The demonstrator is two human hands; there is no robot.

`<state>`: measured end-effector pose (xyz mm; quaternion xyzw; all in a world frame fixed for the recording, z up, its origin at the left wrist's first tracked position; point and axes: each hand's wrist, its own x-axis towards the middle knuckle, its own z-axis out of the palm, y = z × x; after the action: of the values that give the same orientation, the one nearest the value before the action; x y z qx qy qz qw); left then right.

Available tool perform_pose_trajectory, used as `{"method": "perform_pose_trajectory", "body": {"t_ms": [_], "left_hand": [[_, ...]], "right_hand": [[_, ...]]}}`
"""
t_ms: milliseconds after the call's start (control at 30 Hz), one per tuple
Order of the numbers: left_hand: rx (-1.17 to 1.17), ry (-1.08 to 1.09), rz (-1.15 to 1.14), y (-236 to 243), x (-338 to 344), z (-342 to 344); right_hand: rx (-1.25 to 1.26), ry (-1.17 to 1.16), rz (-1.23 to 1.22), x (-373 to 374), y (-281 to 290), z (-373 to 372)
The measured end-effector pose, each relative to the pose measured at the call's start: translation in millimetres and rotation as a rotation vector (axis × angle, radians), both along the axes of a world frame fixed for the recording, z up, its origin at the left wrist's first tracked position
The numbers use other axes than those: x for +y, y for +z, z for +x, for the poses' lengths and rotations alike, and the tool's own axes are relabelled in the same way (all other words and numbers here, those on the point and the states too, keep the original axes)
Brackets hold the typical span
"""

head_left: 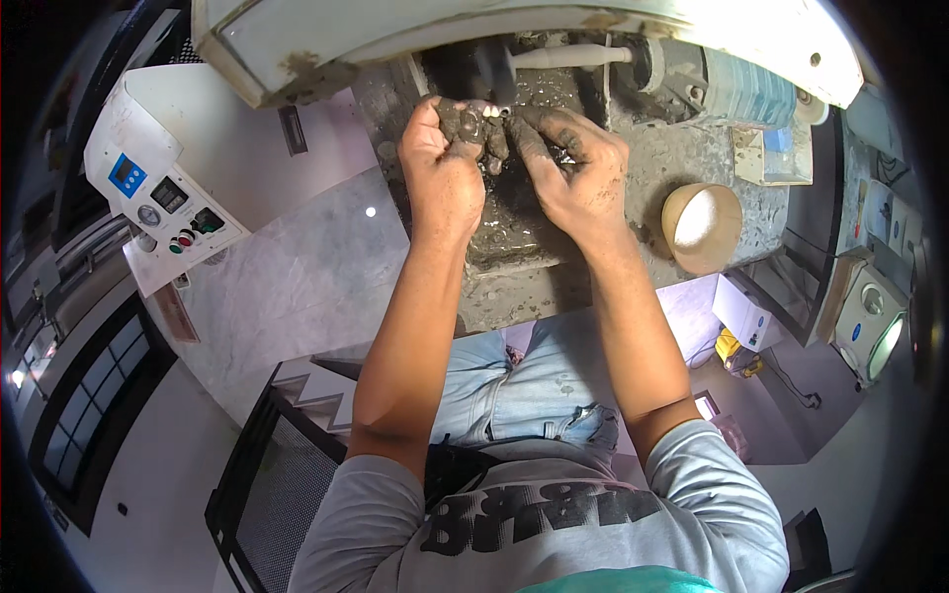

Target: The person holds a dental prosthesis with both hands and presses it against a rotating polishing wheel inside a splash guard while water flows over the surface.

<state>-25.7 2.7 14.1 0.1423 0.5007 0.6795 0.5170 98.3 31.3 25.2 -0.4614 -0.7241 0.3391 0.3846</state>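
Both my hands are up at the motor's spinning shaft, their fingers coated in wet grey slurry. My left hand (445,163) is closed round a denture (491,112); a short row of its white teeth shows beside the fingertips, and the rest is hidden by fingers and slurry. My right hand (578,163) is closed too, its thumb and fingertips pinching the denture's right end. Just above, and very close to the teeth, is a dark, blurred polishing wheel (492,71) on a pale tapered spindle (573,56). I cannot tell whether the denture touches the wheel.
A blue-grey motor (741,87) stands at the right of the slurry-splashed bench tray (524,282). A tan bowl (675,232) of whitish material sits right of my forearm. A white hood (494,22) overhangs the work. At left is a white control panel (163,203).
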Motion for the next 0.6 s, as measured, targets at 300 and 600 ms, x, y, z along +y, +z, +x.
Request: {"method": "perform_pose_trajectory", "body": {"t_ms": [300,600], "left_hand": [[-0.079,0.071,-0.028,8,-3,12],[-0.019,0.012,-0.126,3,2,2]], "right_hand": [[-0.007,-0.058,-0.08,1,3,-3],[-0.028,-0.063,-0.103,3,5,-5]]}}
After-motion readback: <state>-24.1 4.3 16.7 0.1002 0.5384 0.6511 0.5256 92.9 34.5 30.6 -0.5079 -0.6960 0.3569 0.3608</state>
